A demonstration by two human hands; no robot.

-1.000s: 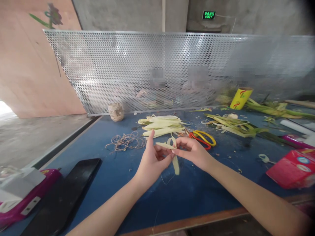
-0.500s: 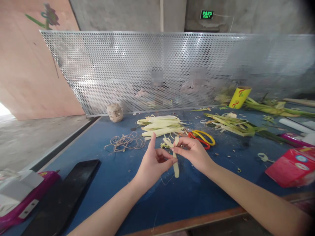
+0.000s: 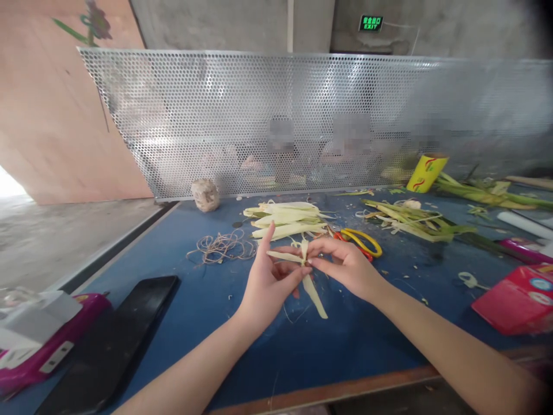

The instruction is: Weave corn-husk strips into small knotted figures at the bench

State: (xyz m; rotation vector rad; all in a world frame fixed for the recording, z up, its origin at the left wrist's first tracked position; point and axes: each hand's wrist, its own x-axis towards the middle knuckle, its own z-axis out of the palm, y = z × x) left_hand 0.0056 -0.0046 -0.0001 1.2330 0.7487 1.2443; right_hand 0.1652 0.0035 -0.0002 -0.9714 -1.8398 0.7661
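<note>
Both hands meet above the blue table (image 3: 207, 305) and pinch a pale yellow leaf strip (image 3: 314, 293) between them. My left hand (image 3: 270, 281) grips it from the left with the index finger raised. From the right, my right hand (image 3: 345, 266) holds the same strip with thumb and fingertips. One end of the strip hangs down toward the table, and short ends stick out to the left and upward above the fingers.
Behind the hands lie a pile of pale leaf strips (image 3: 283, 219), yellow-and-red scissors (image 3: 360, 242), coiled twine (image 3: 220, 248) and a twine ball (image 3: 205, 195). Green leaves (image 3: 415, 222), a yellow cup (image 3: 425, 173), a pink box (image 3: 518, 297). A black slab (image 3: 116, 340) lies left. A perforated metal screen (image 3: 302, 115) stands behind.
The strip's hanging end has swung out to the lower right, and a short end now points left above my left fingers. Both hands stay together in nearly the same place.
</note>
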